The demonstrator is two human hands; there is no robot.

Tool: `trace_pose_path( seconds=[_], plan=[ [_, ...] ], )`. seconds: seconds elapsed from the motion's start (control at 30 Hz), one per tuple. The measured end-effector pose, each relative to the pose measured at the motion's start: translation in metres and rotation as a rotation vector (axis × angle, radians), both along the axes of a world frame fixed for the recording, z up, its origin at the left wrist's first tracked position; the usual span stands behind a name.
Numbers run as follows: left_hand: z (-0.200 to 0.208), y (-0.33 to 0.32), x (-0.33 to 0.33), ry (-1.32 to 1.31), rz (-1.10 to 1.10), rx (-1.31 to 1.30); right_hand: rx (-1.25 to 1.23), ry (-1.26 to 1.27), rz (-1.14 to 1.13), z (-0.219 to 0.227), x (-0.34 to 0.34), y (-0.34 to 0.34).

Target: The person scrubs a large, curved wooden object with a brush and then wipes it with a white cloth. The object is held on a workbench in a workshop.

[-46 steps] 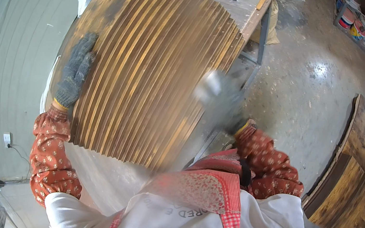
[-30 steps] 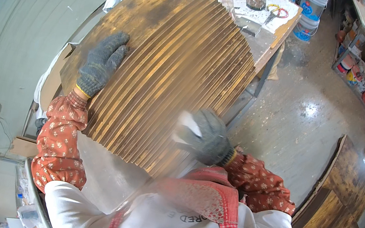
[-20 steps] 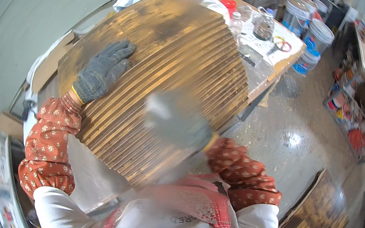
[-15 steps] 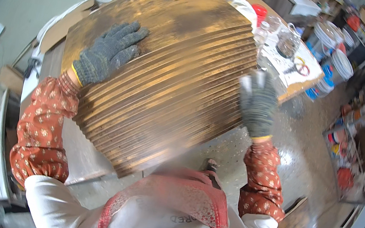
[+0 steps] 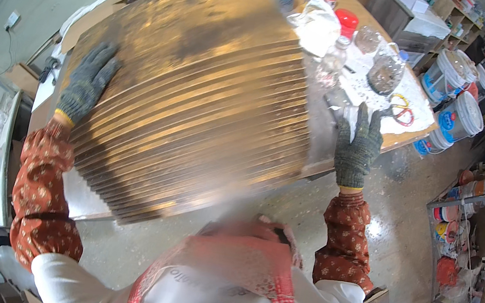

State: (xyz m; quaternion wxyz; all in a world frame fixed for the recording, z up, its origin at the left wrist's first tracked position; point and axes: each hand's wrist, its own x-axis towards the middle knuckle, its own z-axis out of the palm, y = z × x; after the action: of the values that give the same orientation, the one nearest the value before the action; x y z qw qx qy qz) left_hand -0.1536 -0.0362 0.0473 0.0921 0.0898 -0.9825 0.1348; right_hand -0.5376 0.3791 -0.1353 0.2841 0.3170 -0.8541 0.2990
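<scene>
The gloved left hand (image 5: pixel 87 80) lies flat, fingers extended, on the ribbed wooden panel (image 5: pixel 196 101) atop the desk (image 5: pixel 322 134); the gloved right hand (image 5: pixel 358 144), beside the panel, grips a white piece (image 5: pixel 351 115).

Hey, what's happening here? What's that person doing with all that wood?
A person in grey gloves stands at a table. Their left hand lies flat near the left edge of the brown wood, which is ridged on the near side and smoother at the back. Their right hand is off to the right of the wood, near some scissors. Something white shows at its fingers, but I can't tell what.
</scene>
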Motion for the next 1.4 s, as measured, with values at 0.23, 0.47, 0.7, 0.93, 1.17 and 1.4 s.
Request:
trace_pose_path(
  seconds=[0.23,0.47,0.7,0.93,1.17,1.4],
  plan=[
    [-0.008,-0.009,0.012,0.046,0.403,0.011,0.109,0.048,-0.061,-0.02,-0.085,-0.013],
    [-0.002,0.003,0.006,0.162,0.682,0.112,0.247,0.045,0.016,0.004,-0.113,-0.045],
    [0.003,0.018,0.007,0.271,0.787,0.201,-0.038,0.247,0.409,0.088,-0.101,-0.131],
    [0.008,0.031,-0.004,0.19,0.819,0.09,0.587,0.053,0.383,0.069,-0.15,-0.29],
    [0.01,0.035,0.003,0.307,0.734,0.119,0.531,-0.125,0.113,0.011,-0.158,-0.353],
    [0.007,0.033,-0.004,0.288,0.793,0.109,0.344,-0.157,0.069,0.063,-0.181,-0.326]
  ],
)
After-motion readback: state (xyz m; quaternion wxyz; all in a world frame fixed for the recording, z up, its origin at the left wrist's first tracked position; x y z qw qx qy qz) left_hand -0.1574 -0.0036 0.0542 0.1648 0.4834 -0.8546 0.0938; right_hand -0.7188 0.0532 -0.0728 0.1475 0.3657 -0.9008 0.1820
